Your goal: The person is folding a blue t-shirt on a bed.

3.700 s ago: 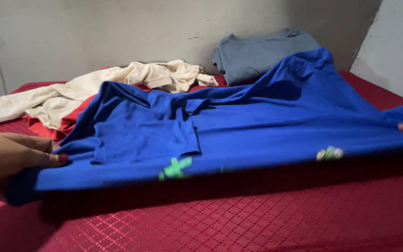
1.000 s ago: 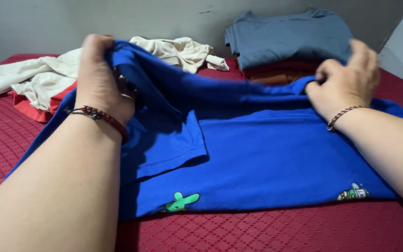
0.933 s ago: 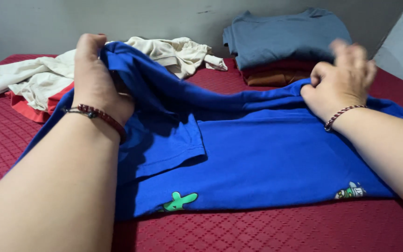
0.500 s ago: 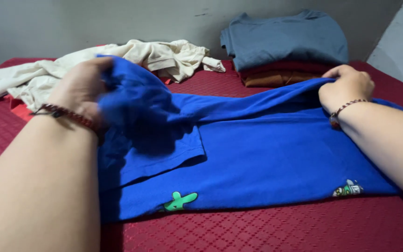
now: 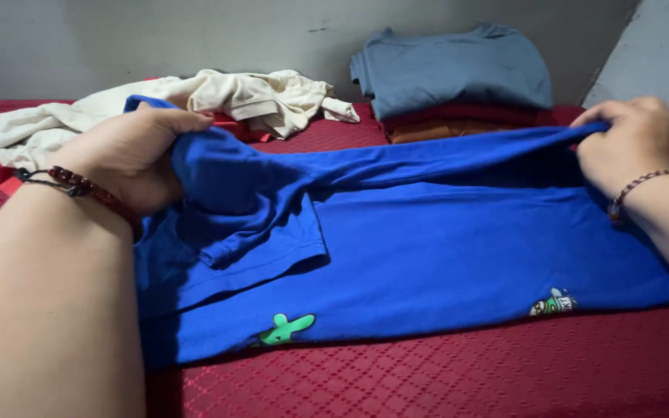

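On the red quilted bed (image 5: 427, 379), I see my left hand (image 5: 129, 155) and right hand (image 5: 632, 143), each clenched on the far edge of the blue shirt (image 5: 443, 255), now drawn wider apart than a second ago, stretching that fold taut mid-bed.
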